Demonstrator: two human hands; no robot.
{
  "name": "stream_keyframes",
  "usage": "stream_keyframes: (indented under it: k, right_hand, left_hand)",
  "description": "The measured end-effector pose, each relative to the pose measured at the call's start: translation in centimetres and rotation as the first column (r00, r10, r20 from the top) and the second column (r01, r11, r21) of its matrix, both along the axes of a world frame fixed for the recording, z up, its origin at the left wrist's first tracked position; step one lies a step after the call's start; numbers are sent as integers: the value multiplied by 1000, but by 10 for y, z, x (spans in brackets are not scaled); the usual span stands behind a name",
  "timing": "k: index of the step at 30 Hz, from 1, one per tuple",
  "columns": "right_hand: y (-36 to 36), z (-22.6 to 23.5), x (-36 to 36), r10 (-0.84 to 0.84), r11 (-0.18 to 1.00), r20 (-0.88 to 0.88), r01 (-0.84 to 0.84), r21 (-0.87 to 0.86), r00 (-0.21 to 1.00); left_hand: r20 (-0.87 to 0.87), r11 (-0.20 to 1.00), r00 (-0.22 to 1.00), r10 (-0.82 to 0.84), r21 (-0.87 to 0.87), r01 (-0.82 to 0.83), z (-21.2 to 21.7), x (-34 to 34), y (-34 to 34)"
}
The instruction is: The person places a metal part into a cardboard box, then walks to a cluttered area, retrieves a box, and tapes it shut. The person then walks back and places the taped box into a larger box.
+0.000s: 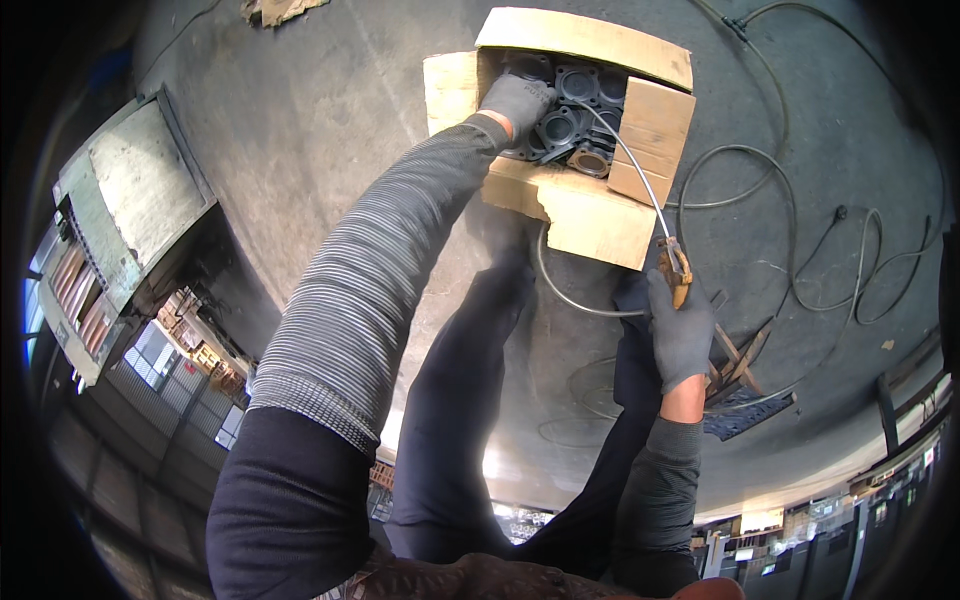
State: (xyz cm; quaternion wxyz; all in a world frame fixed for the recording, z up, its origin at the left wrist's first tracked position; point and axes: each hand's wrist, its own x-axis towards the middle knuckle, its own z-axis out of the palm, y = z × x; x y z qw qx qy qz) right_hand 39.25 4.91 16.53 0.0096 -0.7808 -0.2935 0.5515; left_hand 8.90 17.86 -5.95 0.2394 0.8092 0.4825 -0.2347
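Observation:
An open cardboard box stands on the floor ahead of me, holding several dark metal flanged cylinders. My left hand, in a grey glove, reaches over its left side with fingers curled down among the parts; what they grip is hidden. At the box's near right corner, my gloved right hand is closed around an air blow gun with a yellow-orange handle. Its long thin metal tube runs up and left over the box, the tip among the parts near my left hand. One ring-shaped part looks brownish.
A hose curves below the box toward the blow gun. More hoses and cables loop over the concrete floor at right. A metal-framed piece lies beside my right hand. A large pale green machine or cabinet stands at left.

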Motion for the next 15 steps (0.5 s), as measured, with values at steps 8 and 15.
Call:
stream_keyframes:
  k: [8,15]
  right_hand:
    - [3,2,3,-65,998,-77,65,2,995]
    - [-3,-1,6,81,987,-59,-72,141,995]
  left_hand:
    - [-60,987,986,159,16,-158,-3,7,-12]
    - [-23,999,1000,5,-47,-7,-3,6,12]
